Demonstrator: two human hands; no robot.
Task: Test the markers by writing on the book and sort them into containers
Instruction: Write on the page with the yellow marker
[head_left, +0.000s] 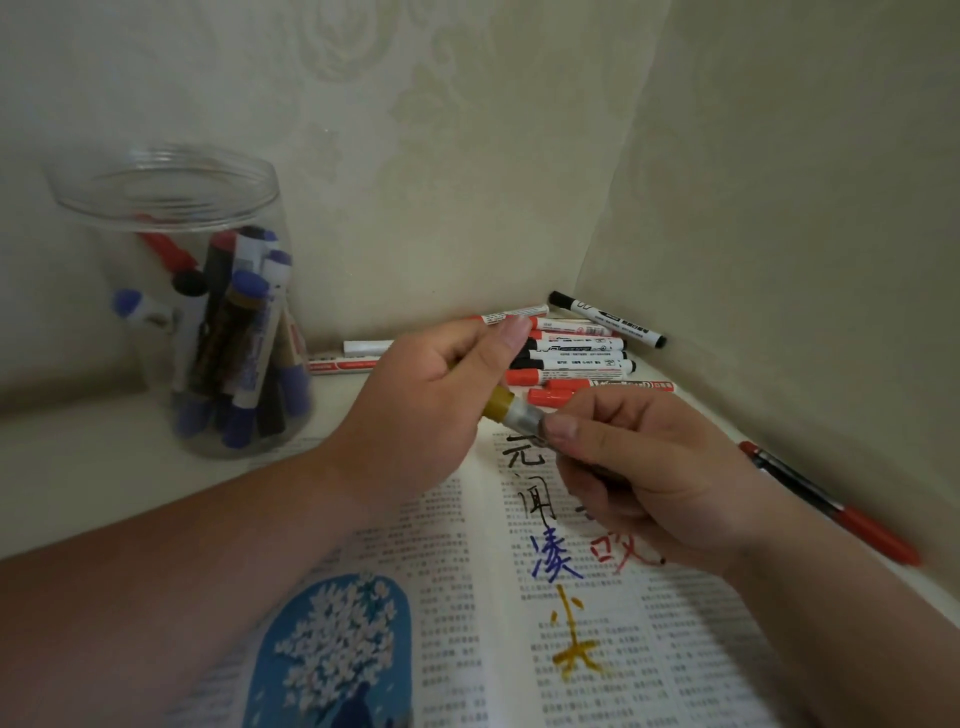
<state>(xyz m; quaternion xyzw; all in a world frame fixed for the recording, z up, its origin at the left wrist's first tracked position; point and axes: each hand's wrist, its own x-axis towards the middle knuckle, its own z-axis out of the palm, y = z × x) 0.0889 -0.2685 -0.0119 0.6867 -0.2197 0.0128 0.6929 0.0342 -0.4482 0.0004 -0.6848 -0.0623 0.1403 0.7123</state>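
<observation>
Head view: the gold marker (511, 410) hangs over the book (675, 649), axis slanting up-left, left grip (431, 395) clamped on its gold end, right grip (639, 467) pinching its barrel, jar (166, 226) nearer the left.

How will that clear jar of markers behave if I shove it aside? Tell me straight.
The clear jar looks like thin-walled plastic, so it is probably light, with the markers adding most of the weight. It is tall and the markers lean to one side, so a high push may tip it. Pushed low, it would likely slide on the tabletop.
</observation>
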